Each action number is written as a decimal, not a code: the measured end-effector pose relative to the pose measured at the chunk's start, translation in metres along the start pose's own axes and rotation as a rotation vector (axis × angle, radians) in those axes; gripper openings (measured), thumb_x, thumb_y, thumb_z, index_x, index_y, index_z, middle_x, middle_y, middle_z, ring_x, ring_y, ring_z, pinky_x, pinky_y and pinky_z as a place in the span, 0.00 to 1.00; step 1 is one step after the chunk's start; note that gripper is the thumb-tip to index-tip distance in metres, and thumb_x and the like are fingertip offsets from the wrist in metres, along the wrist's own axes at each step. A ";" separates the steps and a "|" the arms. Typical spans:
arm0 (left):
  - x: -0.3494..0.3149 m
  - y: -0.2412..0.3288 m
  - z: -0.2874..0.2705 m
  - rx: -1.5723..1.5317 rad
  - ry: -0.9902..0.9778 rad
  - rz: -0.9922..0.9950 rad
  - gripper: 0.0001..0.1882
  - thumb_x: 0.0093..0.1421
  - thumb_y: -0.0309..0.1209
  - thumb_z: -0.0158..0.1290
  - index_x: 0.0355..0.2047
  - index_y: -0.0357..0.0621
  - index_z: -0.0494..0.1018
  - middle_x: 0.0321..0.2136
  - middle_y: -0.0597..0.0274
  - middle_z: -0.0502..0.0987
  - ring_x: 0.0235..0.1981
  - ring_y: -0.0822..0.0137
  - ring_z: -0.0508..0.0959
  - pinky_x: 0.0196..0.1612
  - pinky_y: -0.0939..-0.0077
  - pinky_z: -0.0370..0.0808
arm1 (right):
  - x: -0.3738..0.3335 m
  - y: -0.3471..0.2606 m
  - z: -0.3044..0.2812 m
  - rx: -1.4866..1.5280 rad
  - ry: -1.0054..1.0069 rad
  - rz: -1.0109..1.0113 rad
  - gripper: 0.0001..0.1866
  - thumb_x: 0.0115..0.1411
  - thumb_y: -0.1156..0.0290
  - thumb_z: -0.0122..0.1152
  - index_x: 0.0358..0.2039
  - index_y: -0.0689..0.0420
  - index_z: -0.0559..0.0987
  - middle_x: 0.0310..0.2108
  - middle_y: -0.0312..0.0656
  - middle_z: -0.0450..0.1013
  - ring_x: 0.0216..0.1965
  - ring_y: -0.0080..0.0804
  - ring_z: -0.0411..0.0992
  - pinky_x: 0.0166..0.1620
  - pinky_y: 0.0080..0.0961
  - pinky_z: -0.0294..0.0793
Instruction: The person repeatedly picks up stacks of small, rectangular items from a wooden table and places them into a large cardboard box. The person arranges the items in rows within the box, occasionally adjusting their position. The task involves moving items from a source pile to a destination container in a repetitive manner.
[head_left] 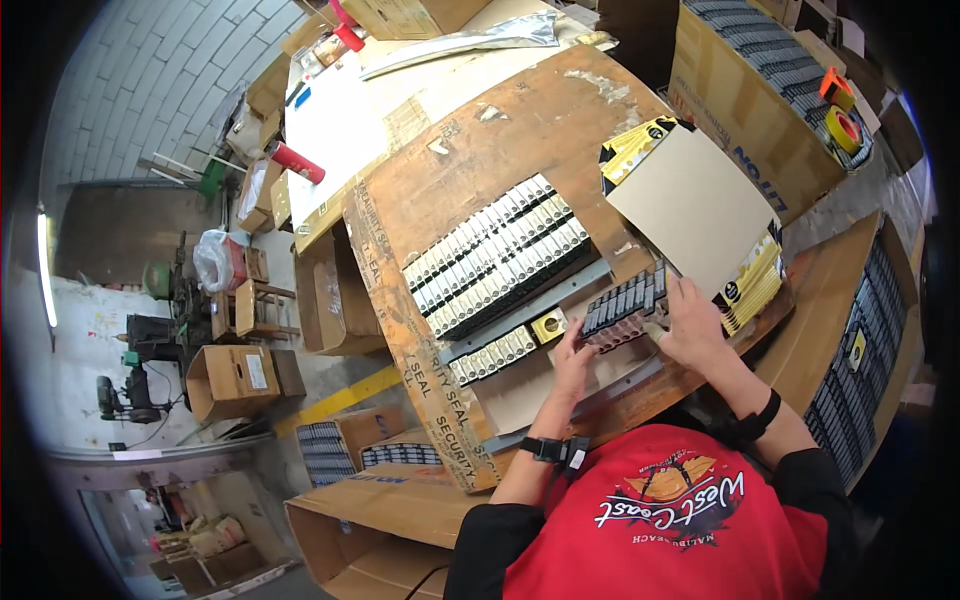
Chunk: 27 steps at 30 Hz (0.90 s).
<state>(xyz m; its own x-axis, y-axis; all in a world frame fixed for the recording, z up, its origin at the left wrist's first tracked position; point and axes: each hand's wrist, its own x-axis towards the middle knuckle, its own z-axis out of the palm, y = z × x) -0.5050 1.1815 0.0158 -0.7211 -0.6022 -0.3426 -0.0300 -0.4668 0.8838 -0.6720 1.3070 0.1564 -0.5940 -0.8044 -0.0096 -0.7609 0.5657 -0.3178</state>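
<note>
Left hand (pixel 570 366) and right hand (pixel 697 328) clamped on dark ribbed block (pixel 622 306), finger contact partly hidden | block: right of pale-topped array (pixel 497 258), nearer the person | short pale row (pixel 494 357): array's near side

Held blocks (pixel 622 305) look plastic; tabletop (pixel 555 120) scuffed, worn wood; flat sheet (pixel 695 205) smooth matt cardboard; wrap (pixel 470 44) glossy, crinkled; shirt (pixel 660 560) matt cloth.
</note>
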 end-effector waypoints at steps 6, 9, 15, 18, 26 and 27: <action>-0.032 0.040 -0.018 0.366 -0.021 0.151 0.33 0.48 0.19 0.51 0.56 0.30 0.58 0.63 0.49 0.50 0.61 0.63 0.57 0.60 0.72 0.56 | -0.005 0.001 0.001 0.217 0.042 -0.033 0.36 0.41 0.61 0.67 0.49 0.65 0.63 0.38 0.50 0.65 0.38 0.48 0.68 0.39 0.37 0.71; -0.040 0.044 -0.032 0.549 0.112 0.149 0.28 0.49 0.19 0.53 0.53 0.31 0.63 0.56 0.51 0.59 0.53 0.63 0.66 0.53 0.74 0.65 | -0.004 0.009 0.025 0.411 -0.030 -0.110 0.29 0.44 0.59 0.66 0.43 0.61 0.68 0.34 0.49 0.66 0.34 0.50 0.68 0.37 0.38 0.70; -0.041 0.044 -0.047 0.618 0.382 0.129 0.16 0.53 0.24 0.55 0.43 0.31 0.71 0.42 0.52 0.68 0.32 0.64 0.75 0.34 0.73 0.73 | 0.037 0.023 0.077 0.693 -0.171 -0.261 0.18 0.49 0.59 0.61 0.30 0.62 0.73 0.28 0.53 0.69 0.31 0.49 0.69 0.35 0.38 0.68; -0.025 0.052 -0.044 0.866 0.427 0.204 0.13 0.54 0.25 0.54 0.39 0.34 0.70 0.24 0.58 0.74 0.24 0.72 0.75 0.27 0.75 0.72 | 0.066 0.032 0.099 0.691 -0.247 -0.292 0.18 0.51 0.58 0.58 0.29 0.63 0.74 0.28 0.54 0.71 0.32 0.49 0.70 0.36 0.38 0.68; -0.007 0.078 -0.027 1.281 0.563 0.318 0.15 0.55 0.36 0.55 0.28 0.37 0.65 0.19 0.45 0.71 0.23 0.42 0.71 0.28 0.55 0.67 | 0.073 0.008 0.085 0.502 -0.234 0.087 0.17 0.52 0.57 0.55 0.27 0.61 0.77 0.29 0.55 0.74 0.34 0.52 0.72 0.38 0.43 0.71; -0.011 0.078 -0.031 1.315 0.541 0.436 0.15 0.55 0.36 0.53 0.26 0.36 0.64 0.19 0.43 0.69 0.23 0.40 0.70 0.27 0.53 0.65 | 0.068 0.010 0.081 0.506 -0.175 0.092 0.17 0.52 0.58 0.55 0.27 0.61 0.77 0.29 0.55 0.74 0.33 0.52 0.73 0.38 0.42 0.71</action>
<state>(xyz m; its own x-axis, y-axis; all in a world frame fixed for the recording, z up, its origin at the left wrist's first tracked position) -0.4783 1.1314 0.0787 -0.5079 -0.8367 0.2049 -0.6859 0.5367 0.4914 -0.6989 1.2438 0.0760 -0.5673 -0.7982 -0.2026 -0.4615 0.5119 -0.7245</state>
